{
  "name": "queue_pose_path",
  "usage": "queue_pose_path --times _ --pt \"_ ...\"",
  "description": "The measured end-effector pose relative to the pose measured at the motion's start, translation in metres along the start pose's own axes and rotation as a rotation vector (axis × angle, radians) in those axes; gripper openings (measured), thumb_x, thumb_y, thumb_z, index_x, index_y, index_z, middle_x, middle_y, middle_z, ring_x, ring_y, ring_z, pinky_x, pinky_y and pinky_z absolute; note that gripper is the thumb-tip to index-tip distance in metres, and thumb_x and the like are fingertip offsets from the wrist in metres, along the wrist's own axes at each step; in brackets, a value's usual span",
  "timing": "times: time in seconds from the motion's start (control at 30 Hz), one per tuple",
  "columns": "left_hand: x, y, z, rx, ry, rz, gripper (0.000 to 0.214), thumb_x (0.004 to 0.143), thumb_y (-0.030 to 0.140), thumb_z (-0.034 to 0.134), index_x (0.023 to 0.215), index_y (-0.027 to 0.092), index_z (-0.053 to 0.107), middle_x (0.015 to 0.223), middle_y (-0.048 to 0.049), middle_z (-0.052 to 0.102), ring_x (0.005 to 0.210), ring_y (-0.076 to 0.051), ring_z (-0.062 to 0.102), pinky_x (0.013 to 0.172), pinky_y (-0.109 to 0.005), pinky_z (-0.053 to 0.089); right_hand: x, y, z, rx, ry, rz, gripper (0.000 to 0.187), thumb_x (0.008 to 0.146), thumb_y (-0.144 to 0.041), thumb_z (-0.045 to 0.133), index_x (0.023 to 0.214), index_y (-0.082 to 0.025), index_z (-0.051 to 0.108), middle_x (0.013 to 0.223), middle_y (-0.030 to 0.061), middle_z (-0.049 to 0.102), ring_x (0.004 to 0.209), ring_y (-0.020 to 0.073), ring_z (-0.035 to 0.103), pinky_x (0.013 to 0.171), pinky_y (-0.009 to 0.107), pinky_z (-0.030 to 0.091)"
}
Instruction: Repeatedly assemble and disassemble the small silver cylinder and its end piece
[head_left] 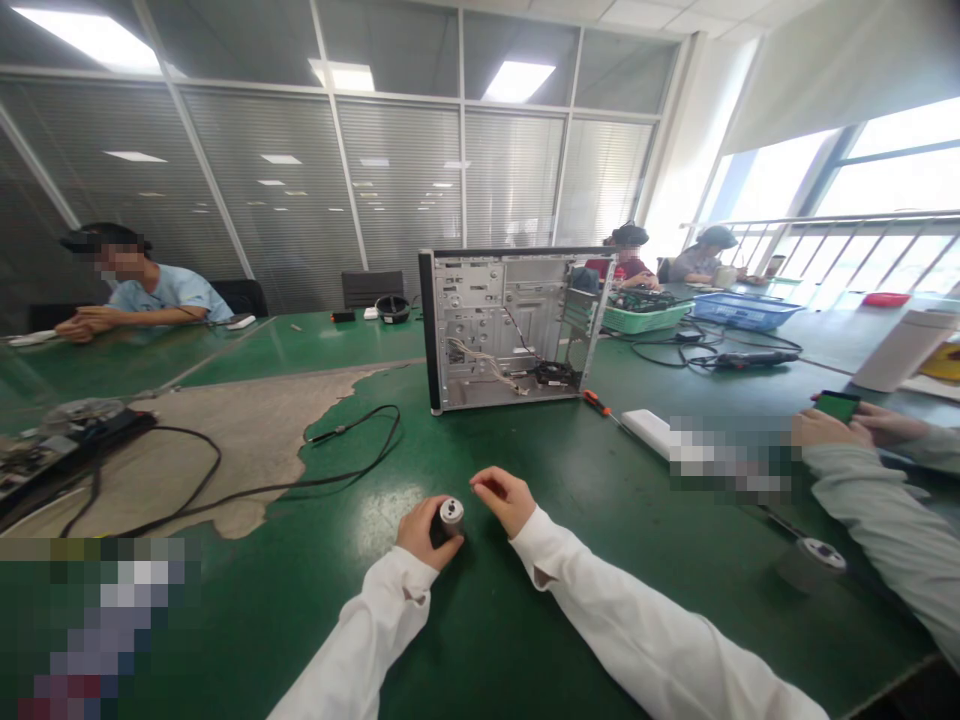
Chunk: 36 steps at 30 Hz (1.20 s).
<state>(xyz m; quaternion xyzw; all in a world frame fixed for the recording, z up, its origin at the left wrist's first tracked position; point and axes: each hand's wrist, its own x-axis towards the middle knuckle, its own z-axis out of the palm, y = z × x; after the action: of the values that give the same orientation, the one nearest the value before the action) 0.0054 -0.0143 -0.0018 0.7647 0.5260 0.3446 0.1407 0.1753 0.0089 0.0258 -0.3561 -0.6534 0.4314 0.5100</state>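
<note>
My left hand [422, 532] is wrapped around a small metal cylinder [451, 514] that stands upright on the green table. Its silver end faces up and has a few dark holes; the fingers cover part of its side. To the right of it, slightly higher, my right hand [507, 500] is held with thumb and forefinger pinched together. Whatever is between those fingertips, if anything, is too small to make out. The right fingertips are apart from the cylinder.
An open computer case [517, 330] stands ahead, with an orange-handled screwdriver [597, 403] beside it. A black cable [360, 475] lies left of my hands. A white power strip [652, 432] is to the right, near another person's hands [832, 425]. Baskets [746, 312] and other people are farther back.
</note>
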Motion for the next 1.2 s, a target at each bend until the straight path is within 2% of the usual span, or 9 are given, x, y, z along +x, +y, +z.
queue_pose_path --times 0.1,0.23,0.33,0.47,0.53,0.67,0.83,1.03,1.2 --pt "0.0 0.003 -0.003 0.01 -0.012 0.003 0.045 0.053 0.021 0.06 0.096 0.018 0.046 0.095 -0.0059 0.056 0.09 -0.023 0.051 0.078 -0.037 0.039 -0.007 0.0 -0.006 -0.411 -0.091 -0.282 0.016 0.075 -0.027 0.042 0.08 -0.019 0.055 0.075 0.0032 0.054 0.068 0.0116 0.047 0.063 0.026 0.039" --pt "0.0 0.008 -0.01 0.022 -0.067 0.015 0.044 0.056 0.023 0.058 0.098 0.016 0.045 0.097 -0.0078 0.055 0.092 -0.023 0.05 0.079 -0.038 0.039 -0.012 0.005 -0.005 -0.636 -0.251 -0.388 0.015 0.075 -0.018 0.04 0.082 -0.019 0.053 0.076 0.0036 0.055 0.073 0.0132 0.047 0.066 0.027 0.039" --pt "0.0 0.01 -0.012 0.02 -0.076 0.008 0.043 0.056 0.023 0.058 0.097 0.016 0.046 0.097 -0.008 0.056 0.092 -0.023 0.051 0.078 -0.038 0.039 -0.013 0.011 -0.004 -0.703 -0.29 -0.343 0.019 0.071 -0.016 0.043 0.088 -0.02 0.051 0.076 0.0028 0.054 0.072 0.0137 0.046 0.067 0.027 0.038" --pt "-0.001 0.009 -0.009 0.007 -0.054 -0.009 0.044 0.054 0.022 0.059 0.096 0.017 0.047 0.095 -0.0067 0.057 0.091 -0.023 0.051 0.078 -0.038 0.039 -0.014 0.017 -0.01 -0.675 -0.249 -0.286 0.038 0.064 -0.012 0.047 0.101 -0.018 0.044 0.081 0.0028 0.053 0.073 0.0136 0.045 0.069 0.028 0.038" --pt "-0.001 0.008 -0.006 0.006 -0.025 -0.016 0.045 0.053 0.021 0.06 0.095 0.018 0.047 0.094 -0.0064 0.057 0.09 -0.023 0.051 0.078 -0.038 0.039 -0.016 0.019 -0.015 -0.674 -0.23 -0.286 0.041 0.062 -0.01 0.046 0.102 -0.017 0.043 0.082 0.0035 0.052 0.073 0.0136 0.045 0.07 0.029 0.038" --pt "-0.002 0.006 -0.003 0.029 0.006 -0.019 0.044 0.051 0.022 0.06 0.093 0.017 0.048 0.092 -0.0066 0.057 0.088 -0.023 0.052 0.076 -0.038 0.039 -0.018 0.018 -0.027 -0.726 -0.223 -0.29 0.04 0.063 -0.007 0.041 0.101 -0.016 0.044 0.085 0.0047 0.051 0.078 0.0144 0.044 0.072 0.03 0.037" --pt "-0.001 0.009 -0.008 0.079 -0.059 -0.009 0.038 0.055 0.026 0.058 0.09 0.015 0.05 0.089 -0.008 0.056 0.085 -0.024 0.052 0.073 -0.038 0.041 -0.018 0.013 -0.039 -0.873 -0.204 -0.213 0.031 0.065 -0.009 0.041 0.094 -0.017 0.049 0.089 0.0053 0.051 0.083 0.016 0.042 0.072 0.03 0.034" --pt "-0.001 0.011 -0.011 0.108 -0.079 0.004 0.039 0.057 0.028 0.057 0.092 0.012 0.049 0.089 -0.0096 0.056 0.086 -0.025 0.052 0.073 -0.038 0.041 -0.018 0.015 -0.04 -1.037 -0.102 -0.113 0.026 0.069 -0.017 0.043 0.094 -0.02 0.049 0.098 0.0053 0.049 0.092 0.0183 0.039 0.076 0.032 0.029" --pt "0.0 0.009 -0.01 0.115 -0.079 0.014 0.039 0.058 0.028 0.057 0.092 0.012 0.049 0.089 -0.0096 0.056 0.085 -0.024 0.052 0.073 -0.038 0.041 -0.017 0.017 -0.039 -1.085 -0.104 -0.112 0.026 0.07 -0.018 0.042 0.094 -0.019 0.05 0.099 0.0056 0.048 0.093 0.0185 0.038 0.077 0.033 0.028"
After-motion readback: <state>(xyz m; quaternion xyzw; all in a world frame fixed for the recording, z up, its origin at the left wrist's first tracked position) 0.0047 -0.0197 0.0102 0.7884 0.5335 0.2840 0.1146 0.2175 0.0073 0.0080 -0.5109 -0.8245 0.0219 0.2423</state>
